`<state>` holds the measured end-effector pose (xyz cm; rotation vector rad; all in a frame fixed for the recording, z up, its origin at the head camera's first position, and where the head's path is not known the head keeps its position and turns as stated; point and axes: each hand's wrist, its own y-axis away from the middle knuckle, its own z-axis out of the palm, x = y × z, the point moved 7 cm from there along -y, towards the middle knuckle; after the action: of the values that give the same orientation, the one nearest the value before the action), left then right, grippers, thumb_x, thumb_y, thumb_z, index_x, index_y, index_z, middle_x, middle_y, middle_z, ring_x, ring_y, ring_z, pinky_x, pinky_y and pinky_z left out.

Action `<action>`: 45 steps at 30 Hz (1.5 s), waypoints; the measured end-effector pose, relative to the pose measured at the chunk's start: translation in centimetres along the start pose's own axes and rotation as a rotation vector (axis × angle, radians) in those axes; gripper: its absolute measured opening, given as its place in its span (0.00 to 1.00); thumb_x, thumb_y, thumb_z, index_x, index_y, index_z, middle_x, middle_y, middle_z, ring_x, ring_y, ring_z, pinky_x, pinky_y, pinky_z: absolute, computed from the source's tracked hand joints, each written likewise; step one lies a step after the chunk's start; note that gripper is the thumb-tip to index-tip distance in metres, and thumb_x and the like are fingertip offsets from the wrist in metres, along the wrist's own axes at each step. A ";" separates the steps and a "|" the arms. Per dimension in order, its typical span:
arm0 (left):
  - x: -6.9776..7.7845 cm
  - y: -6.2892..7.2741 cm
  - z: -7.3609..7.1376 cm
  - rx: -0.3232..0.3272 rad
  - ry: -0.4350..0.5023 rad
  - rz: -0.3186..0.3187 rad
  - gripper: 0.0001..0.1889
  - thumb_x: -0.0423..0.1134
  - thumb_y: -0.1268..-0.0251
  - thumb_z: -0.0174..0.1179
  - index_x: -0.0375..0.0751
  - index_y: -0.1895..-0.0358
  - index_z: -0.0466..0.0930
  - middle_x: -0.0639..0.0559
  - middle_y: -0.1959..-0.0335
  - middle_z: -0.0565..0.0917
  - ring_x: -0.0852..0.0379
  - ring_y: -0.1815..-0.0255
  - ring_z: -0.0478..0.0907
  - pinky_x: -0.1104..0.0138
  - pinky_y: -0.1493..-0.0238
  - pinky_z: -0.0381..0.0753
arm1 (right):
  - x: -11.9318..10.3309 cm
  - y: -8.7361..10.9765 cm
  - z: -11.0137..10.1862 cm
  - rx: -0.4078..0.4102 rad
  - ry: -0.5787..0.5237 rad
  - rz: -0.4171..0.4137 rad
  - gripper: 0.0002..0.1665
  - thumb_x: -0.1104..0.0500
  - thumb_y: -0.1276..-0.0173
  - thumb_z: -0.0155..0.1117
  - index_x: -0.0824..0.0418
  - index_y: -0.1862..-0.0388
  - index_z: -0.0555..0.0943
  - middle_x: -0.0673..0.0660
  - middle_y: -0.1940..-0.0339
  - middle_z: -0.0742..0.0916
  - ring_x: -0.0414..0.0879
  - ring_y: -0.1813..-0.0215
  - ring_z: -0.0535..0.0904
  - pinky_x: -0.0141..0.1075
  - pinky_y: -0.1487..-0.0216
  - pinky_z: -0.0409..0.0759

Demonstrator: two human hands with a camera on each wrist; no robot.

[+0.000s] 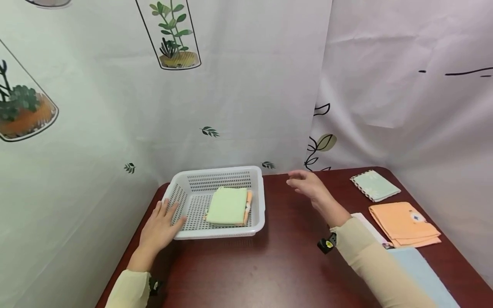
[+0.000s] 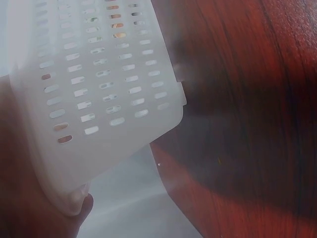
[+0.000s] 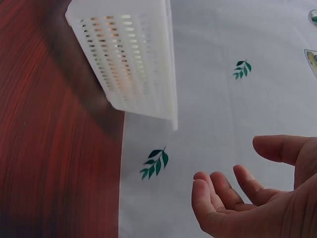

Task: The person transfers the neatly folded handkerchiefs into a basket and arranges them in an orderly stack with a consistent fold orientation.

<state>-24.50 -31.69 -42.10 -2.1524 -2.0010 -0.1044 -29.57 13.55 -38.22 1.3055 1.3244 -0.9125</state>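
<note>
A white plastic basket (image 1: 215, 234) with slotted walls stands on the table. Inside it lies a folded light green towel (image 1: 228, 206), with an orange folded towel (image 1: 249, 201) showing at its right edge. My left hand (image 1: 158, 226) rests on the basket's left rim near the front corner, its fingers spread; the left wrist view shows the basket's outer wall (image 2: 106, 151) close up. My right hand (image 1: 308, 186) hovers to the right of the basket, apart from it. In the right wrist view its fingers are loosely bent with nothing between them.
Along the table's right side lie a pale green towel with a checked border (image 1: 375, 186), an orange folded towel (image 1: 404, 222) and a light blue towel (image 1: 423, 273). A white cloth (image 1: 371, 226) is partly hidden by my right sleeve. A printed curtain (image 1: 246, 98) hangs behind the table.
</note>
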 end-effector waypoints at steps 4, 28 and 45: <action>0.0 0.0 0.0 -0.001 -0.001 0.002 0.41 0.62 0.25 0.48 0.33 0.22 0.58 0.27 0.20 0.49 0.28 0.19 0.41 0.37 0.23 0.45 | 0.3 0.3 -0.8 0.008 0.009 -0.004 0.29 0.61 0.26 0.60 0.67 0.29 0.71 0.68 0.30 0.75 0.61 0.29 0.72 0.53 0.28 0.70; -0.3 0.0 0.2 -0.007 0.007 0.001 0.40 0.60 0.25 0.49 0.35 0.21 0.58 0.28 0.20 0.48 0.29 0.19 0.41 0.36 0.23 0.45 | 0.7 2.1 -4.1 0.038 0.068 -0.011 0.32 0.59 0.25 0.60 0.69 0.26 0.67 0.70 0.29 0.73 0.63 0.29 0.71 0.54 0.27 0.69; -0.3 0.0 0.2 0.000 0.002 -0.010 0.40 0.60 0.25 0.50 0.35 0.21 0.57 0.28 0.20 0.48 0.29 0.19 0.41 0.36 0.23 0.45 | 1.4 3.0 -6.3 0.062 0.118 -0.021 0.31 0.58 0.24 0.59 0.71 0.28 0.67 0.72 0.31 0.74 0.65 0.30 0.72 0.55 0.29 0.70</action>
<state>-24.53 -31.93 -42.30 -2.1418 -2.0107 -0.1083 -27.40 20.30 -37.93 1.4143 1.4128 -0.9088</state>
